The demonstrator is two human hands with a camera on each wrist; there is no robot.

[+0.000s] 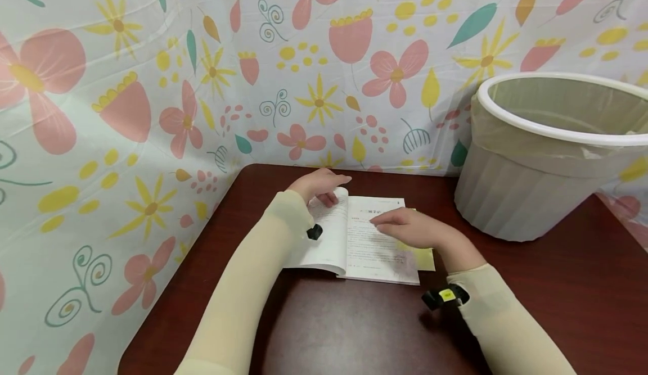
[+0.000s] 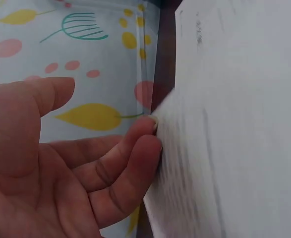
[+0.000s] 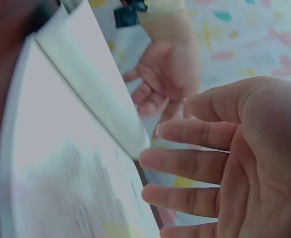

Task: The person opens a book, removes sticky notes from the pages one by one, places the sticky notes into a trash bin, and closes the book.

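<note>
An open book (image 1: 377,254) with printed text lies on the table, its left-hand pages (image 1: 316,254) curving up from the spine. Over the upper part of those pages is my left hand (image 1: 319,185), thumb apart from the loosely bent fingers. In the left wrist view, two of its fingertips (image 2: 147,144) are right at the printed page (image 2: 239,124), nothing pinched. My right hand (image 1: 412,227) hovers over the right-hand page, its fingers extended and spread in the right wrist view (image 3: 244,158). Yellow sticky notes (image 1: 425,260) stick out at the book's right edge.
A dark reddish-brown table (image 1: 344,324) carries the book. At the back right stands a grey waste bin (image 1: 516,189) with a white rim and a liner. A floral curtain (image 1: 324,54) hangs behind and along the left side.
</note>
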